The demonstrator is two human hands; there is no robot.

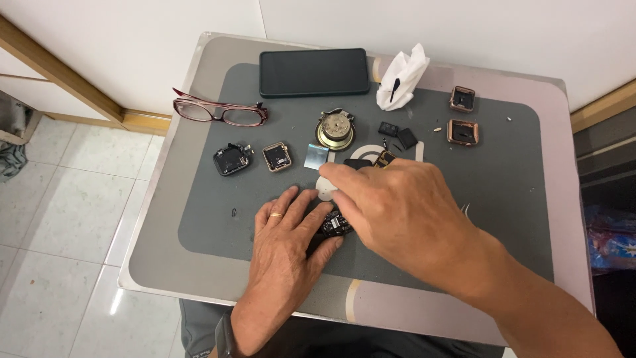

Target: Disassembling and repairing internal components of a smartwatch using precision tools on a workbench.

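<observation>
Head view: left hand (285, 232) fingers pinch a small black watch module (336, 224), light and fragile, by its edges; right hand (397, 205) fingers rest curled over it, their grip hidden.

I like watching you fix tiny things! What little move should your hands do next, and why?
Probably keep the left hand pressing the small black part flat on the grey mat while the right hand works on it gently. The part sits between both hands, partly hidden, and looks small enough to slip.
</observation>
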